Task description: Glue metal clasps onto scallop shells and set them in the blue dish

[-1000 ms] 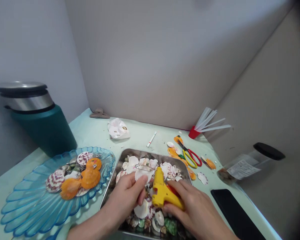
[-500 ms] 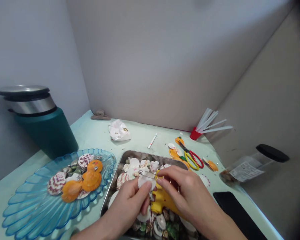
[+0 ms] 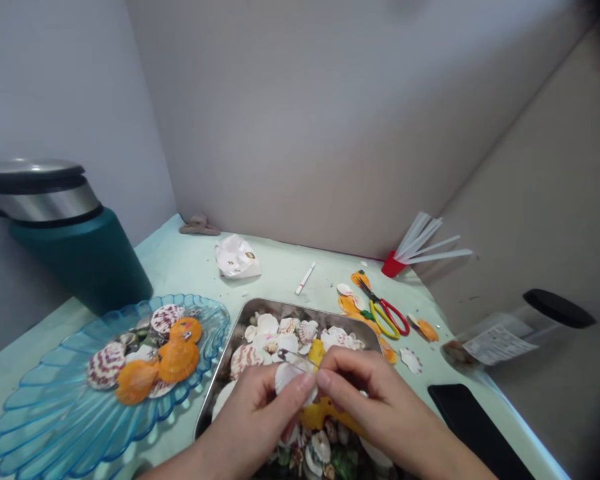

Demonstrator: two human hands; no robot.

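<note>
My left hand [image 3: 260,400] pinches a white scallop shell [image 3: 286,379] between thumb and fingers, above the metal tray. Lying across the top of the shell is a thin metal safety pin [image 3: 293,361]. My right hand [image 3: 363,383] has thumb and forefinger pressed together at the pin's right end, close against the left thumb. Below both hands, the metal tray [image 3: 244,312] is filled with shells [image 3: 267,325] in white and striped pink. A yellow tool [image 3: 313,415], partly covered by my hands, rests on them.
At left, a blue shell-shaped dish [image 3: 55,427] bears orange and striped shells, beside a teal flask [image 3: 87,260]. Red-yellow-handled pliers [image 3: 387,317] lie behind the tray. To the right are a red cup [image 3: 393,265] of white sticks, a clear jar [image 3: 500,340] and a black phone [image 3: 473,420].
My right fingers have come down and closed in beside my left thumb at the pin. The shell and pin have shifted slightly lower, and the view has moved a little.
</note>
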